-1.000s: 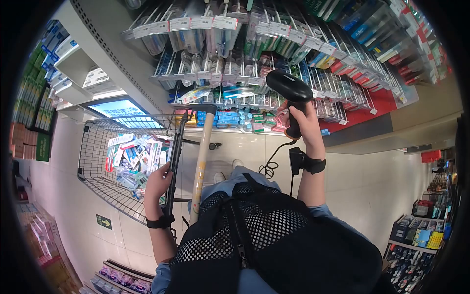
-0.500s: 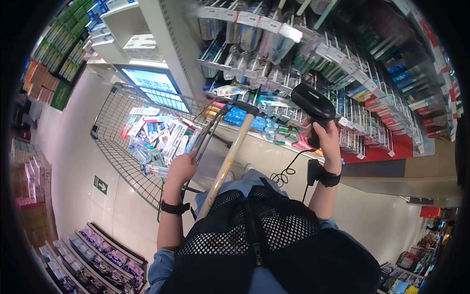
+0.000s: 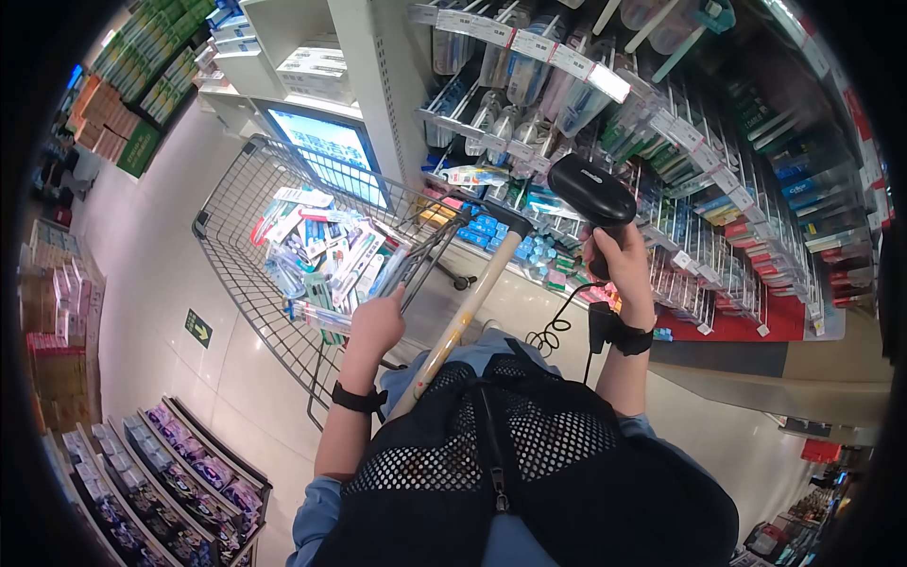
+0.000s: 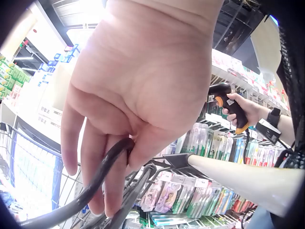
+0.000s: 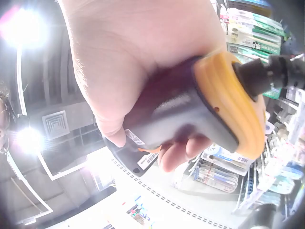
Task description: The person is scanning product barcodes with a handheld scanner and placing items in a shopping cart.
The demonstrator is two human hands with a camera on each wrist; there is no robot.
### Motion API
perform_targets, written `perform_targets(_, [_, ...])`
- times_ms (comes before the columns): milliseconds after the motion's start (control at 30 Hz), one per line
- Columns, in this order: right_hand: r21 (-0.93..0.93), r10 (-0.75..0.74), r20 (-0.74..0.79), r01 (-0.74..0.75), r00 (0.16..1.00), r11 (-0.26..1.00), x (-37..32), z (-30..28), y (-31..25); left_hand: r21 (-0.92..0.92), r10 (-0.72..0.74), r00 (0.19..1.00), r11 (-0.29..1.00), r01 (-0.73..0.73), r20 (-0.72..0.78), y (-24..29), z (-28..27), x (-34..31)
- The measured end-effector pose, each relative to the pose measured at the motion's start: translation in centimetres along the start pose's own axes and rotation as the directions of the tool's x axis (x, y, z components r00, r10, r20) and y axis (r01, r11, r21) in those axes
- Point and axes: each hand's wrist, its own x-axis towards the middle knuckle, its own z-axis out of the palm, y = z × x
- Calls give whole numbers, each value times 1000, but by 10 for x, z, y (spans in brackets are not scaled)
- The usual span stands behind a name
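Our right hand (image 3: 624, 266) curls round one scanner (image 3: 592, 191); our left hand (image 3: 377, 324), half curled, holds one cart (image 3: 200, 225), many packs (image 3: 333, 248) inside. One screen (image 3: 326, 148), tiled shop floor (image 3: 151, 274).

My pistol-shaped black plastic scanner (image 3: 592, 192) had a yellow-orange collar (image 5: 228, 105) and an orange trigger (image 4: 219, 101). The dark grey wire cart (image 3: 236, 288) had a round cream bar (image 3: 468, 317) marked with yellow. Its small flat packages (image 3: 326, 250) mixed white, blue, red and green. Pale holes dotted my black mesh panels (image 3: 567, 432); my fabric sleeves (image 3: 316, 510) were blue. The rectangular green floor sign (image 3: 192, 319) bore a yellow arrow (image 3: 199, 329).
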Motion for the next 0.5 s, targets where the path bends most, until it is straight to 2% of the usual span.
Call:
perform_targets(167, [20, -6, -18, 7, 1000, 1000, 3, -1, 2, -16, 22, 999, 1000, -22, -26, -1, 0, 2])
perform_targets(500, [63, -6, -57, 9, 998, 998, -2, -1, 0, 31, -5, 999, 1000, 3, 51, -1, -4, 3])
